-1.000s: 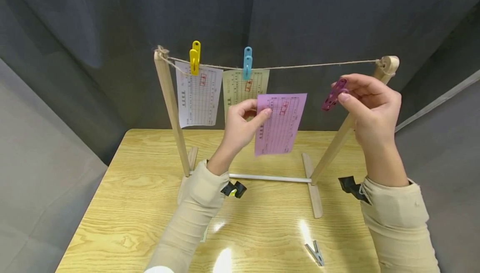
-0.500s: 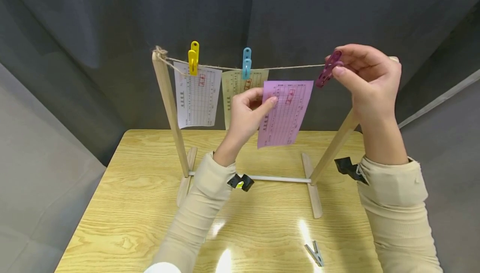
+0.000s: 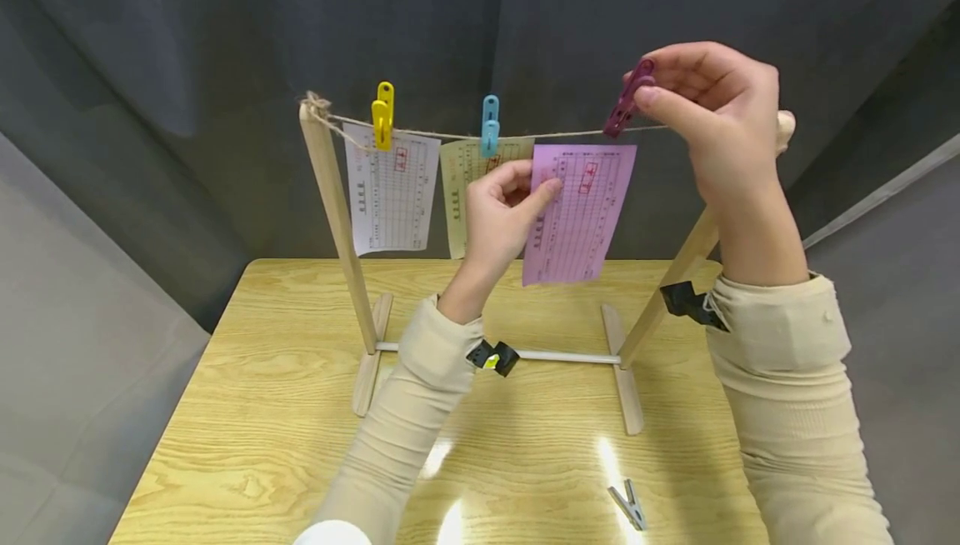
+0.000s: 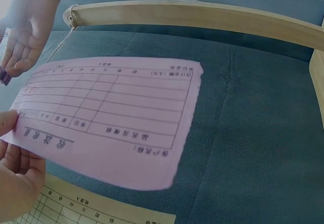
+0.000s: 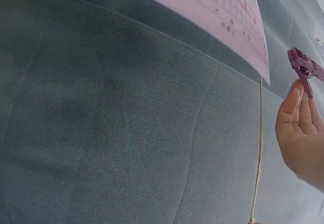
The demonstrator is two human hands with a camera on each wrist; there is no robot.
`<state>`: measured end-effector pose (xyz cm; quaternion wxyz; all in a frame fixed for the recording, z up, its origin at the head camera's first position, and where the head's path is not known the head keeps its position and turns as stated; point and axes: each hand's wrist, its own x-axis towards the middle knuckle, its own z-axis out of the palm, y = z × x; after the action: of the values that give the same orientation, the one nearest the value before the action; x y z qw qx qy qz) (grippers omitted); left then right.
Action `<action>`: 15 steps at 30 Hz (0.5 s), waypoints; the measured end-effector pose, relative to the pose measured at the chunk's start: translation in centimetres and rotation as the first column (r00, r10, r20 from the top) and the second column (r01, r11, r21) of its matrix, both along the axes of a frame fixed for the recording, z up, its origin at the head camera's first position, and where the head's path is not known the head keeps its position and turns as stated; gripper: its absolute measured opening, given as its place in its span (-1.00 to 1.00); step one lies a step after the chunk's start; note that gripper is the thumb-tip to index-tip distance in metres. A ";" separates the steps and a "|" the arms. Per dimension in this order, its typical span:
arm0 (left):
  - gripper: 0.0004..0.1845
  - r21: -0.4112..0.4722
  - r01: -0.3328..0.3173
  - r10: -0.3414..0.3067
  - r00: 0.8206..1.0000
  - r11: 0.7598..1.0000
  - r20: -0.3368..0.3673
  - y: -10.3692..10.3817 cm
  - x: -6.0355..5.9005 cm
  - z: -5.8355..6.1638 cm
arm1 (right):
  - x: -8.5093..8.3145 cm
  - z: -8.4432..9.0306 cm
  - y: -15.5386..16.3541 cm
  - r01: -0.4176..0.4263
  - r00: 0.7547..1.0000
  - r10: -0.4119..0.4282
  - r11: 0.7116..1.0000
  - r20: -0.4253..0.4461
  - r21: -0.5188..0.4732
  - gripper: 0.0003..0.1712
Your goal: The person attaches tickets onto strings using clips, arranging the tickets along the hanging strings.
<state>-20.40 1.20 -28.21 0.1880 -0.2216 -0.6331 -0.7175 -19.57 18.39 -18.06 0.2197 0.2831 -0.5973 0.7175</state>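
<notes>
My left hand (image 3: 504, 207) pinches the left edge of a pink printed slip (image 3: 581, 216), thumb in front, the red stamp facing me. Its top edge lies just under the twine line (image 3: 570, 136) in the head view. Above the slip's top right corner, my right hand (image 3: 712, 112) pinches a purple clothespin (image 3: 628, 99) between thumb and fingers, its nose pointing down and left. The right wrist view shows the purple clothespin (image 5: 305, 67) apart from the slip's corner. A white slip (image 3: 393, 191) hangs under a yellow clothespin (image 3: 383, 116), a pale yellow slip (image 3: 459, 220) under a blue one (image 3: 490, 127).
The twine runs between two wooden posts (image 3: 333, 212) of a stand, joined low by a white rod (image 3: 566, 357). A grey clothespin (image 3: 628, 503) lies on the wooden table (image 3: 247, 412) at the front right. Dark curtain (image 3: 247, 37) hangs behind the stand.
Both hands have risen. The right hand has carried the purple clothespin up and left, from below the twine to above the slip. The pink slip has moved up and slightly right towards the twine.
</notes>
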 end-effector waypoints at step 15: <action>-0.83 0.005 0.009 -0.008 0.999 1.000 -0.034 0.1 -0.7 -0.2 | -1.2 1.0 -1.0 0.065 0.997 -0.069 0.987 0.024 0.146 -0.94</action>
<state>-21.14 1.29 -28.37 0.1962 -0.2360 -0.6270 -0.7160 -20.79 17.34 -17.10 0.2139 0.2679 -0.6601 0.6684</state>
